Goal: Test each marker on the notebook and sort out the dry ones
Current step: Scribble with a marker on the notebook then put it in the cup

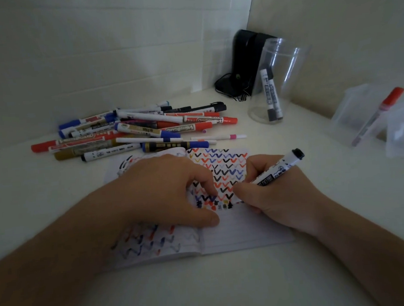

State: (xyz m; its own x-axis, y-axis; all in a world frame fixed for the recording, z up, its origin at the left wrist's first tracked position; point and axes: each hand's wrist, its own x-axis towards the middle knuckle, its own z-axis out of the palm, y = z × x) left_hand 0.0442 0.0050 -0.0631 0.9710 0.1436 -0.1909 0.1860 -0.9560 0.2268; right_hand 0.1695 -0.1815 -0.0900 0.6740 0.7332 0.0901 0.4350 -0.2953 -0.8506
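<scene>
Left hand (pixel 165 191) flat on notebook (pixel 226 237); right hand (pixel 278 193) fingers around marker (pixel 277 169), tip down-left, cap end up-right.

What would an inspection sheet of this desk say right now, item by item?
Surface: pale desk, dim light.
Job's things: open notebook covered in coloured ticks; marker pile behind it; black-capped marker with its tip at the page.
Sorted: clear jar holds two markers; clear tub holds a red-capped one.
Clutter: black device in the corner.
Hands: left hand presses the notebook flat; right hand has its grip on the marker.
Cables: black cord by the device.
Surroundings: plain pale walls.
</scene>
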